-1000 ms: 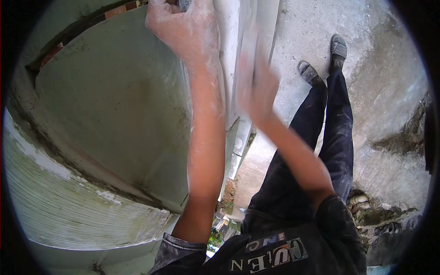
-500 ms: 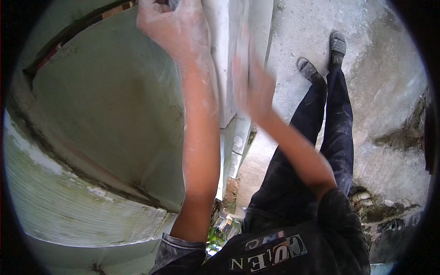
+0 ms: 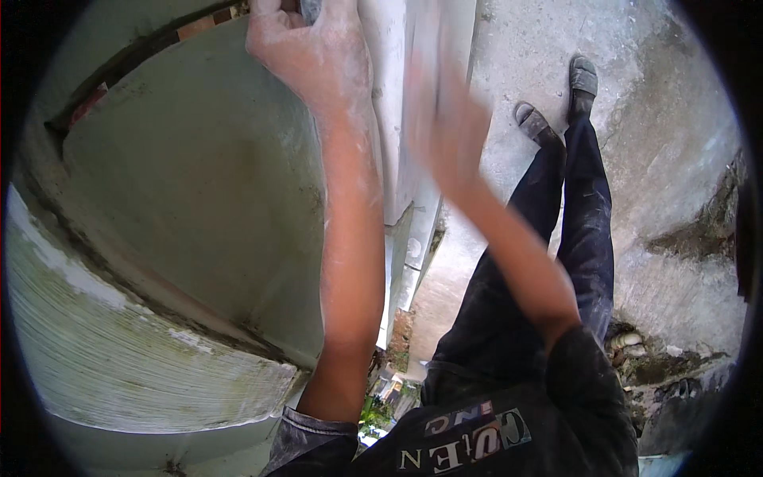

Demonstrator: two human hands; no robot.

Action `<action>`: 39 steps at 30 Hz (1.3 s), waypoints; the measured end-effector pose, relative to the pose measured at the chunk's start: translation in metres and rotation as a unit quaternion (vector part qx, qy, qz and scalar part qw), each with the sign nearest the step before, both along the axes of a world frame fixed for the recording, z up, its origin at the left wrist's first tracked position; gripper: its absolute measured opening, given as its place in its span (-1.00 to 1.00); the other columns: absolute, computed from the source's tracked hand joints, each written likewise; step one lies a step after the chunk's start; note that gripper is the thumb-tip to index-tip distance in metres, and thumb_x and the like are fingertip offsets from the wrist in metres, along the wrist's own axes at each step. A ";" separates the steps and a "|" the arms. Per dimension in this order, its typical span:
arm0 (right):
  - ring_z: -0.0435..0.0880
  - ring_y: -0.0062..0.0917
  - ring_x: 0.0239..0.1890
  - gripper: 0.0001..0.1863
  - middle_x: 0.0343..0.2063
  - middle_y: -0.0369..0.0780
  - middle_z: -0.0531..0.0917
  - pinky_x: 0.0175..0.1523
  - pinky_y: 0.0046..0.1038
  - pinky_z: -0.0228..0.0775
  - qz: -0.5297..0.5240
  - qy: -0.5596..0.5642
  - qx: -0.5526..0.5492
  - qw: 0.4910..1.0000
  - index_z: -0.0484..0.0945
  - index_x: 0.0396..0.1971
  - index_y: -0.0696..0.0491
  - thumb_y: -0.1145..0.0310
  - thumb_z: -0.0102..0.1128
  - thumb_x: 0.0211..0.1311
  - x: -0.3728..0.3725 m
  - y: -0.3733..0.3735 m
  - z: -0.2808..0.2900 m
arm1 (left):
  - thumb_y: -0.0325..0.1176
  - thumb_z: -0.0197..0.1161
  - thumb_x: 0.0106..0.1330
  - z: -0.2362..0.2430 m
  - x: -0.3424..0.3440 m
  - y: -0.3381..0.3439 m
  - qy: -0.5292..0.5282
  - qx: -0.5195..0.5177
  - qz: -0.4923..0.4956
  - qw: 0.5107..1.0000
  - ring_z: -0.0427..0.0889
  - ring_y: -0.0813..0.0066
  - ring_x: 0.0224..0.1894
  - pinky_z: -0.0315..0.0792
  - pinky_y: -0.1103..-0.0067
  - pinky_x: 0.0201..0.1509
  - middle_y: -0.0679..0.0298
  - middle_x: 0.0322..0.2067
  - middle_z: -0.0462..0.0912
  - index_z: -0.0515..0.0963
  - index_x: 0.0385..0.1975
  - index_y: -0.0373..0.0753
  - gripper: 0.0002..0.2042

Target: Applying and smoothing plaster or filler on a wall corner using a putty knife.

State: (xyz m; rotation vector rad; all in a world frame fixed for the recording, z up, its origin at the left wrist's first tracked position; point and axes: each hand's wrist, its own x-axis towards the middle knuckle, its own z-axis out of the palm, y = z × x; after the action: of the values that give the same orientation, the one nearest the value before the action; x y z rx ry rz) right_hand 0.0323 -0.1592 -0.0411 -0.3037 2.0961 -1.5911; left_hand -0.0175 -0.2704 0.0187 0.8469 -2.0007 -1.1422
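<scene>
My left hand [image 3: 318, 57], dusted with white powder, reaches up to the top edge of the view beside a white pillar-like block [image 3: 389, 103]. Its fingers curl around a small dark grey piece [image 3: 311, 9], which is cut off by the frame, so its full shape is hidden. My right hand [image 3: 453, 131] is at the right side of the same white block. Motion smears its fingers, and I cannot tell whether anything is in them.
A grey-green curved wall surface [image 3: 199, 167] lies to the left, bordered by a rounded pale ledge [image 3: 159, 366]. On the right is a stained concrete floor [image 3: 644, 183], where my sandalled feet stand. Stones and rubble [image 3: 628, 343] lie at lower right.
My left hand has shifted slightly right and down in the view, showing more of the grey piece. My right hand stays blurred by the block, slightly moved.
</scene>
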 end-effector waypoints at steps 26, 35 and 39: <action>0.55 -0.32 -0.75 -0.52 -0.75 -0.25 0.54 -0.61 -0.28 0.35 0.086 0.201 0.102 0.970 0.51 0.25 -0.24 0.14 0.17 0.31 -0.065 0.006 0.047 | -0.72 0.13 0.19 -0.008 -0.005 0.002 0.151 0.159 -0.122 0.968 0.47 0.23 0.30 0.23 0.41 0.46 0.01 0.21 0.53 0.57 0.06 -0.44 -0.61; 0.52 -0.45 -0.74 -0.62 -0.71 -0.25 0.55 -0.55 -0.32 0.36 0.353 0.236 0.093 0.901 0.59 0.10 -0.23 0.12 0.20 0.28 -0.027 0.071 0.059 | -0.68 0.09 0.28 -0.004 0.002 -0.009 0.041 0.010 -0.111 0.993 0.48 0.22 0.30 0.27 0.40 0.45 -0.02 0.20 0.54 0.57 0.04 -0.47 -0.67; 0.68 -0.25 -0.53 -0.62 -0.60 -0.18 0.66 -0.47 -0.24 0.44 0.174 0.249 0.254 0.918 0.70 -0.12 -0.04 -0.02 0.21 0.32 -0.120 0.030 -0.020 | -0.66 0.11 0.29 -0.001 0.003 -0.008 0.033 0.010 -0.102 0.994 0.48 0.21 0.30 0.27 0.40 0.44 -0.03 0.19 0.54 0.59 0.02 -0.47 -0.70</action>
State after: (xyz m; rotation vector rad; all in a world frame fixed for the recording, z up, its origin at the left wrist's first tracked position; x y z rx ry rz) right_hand -0.0876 -0.1289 -0.0611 -0.9093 2.5511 -0.7704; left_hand -0.0142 -0.2781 0.0180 0.6156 -2.0603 -1.2876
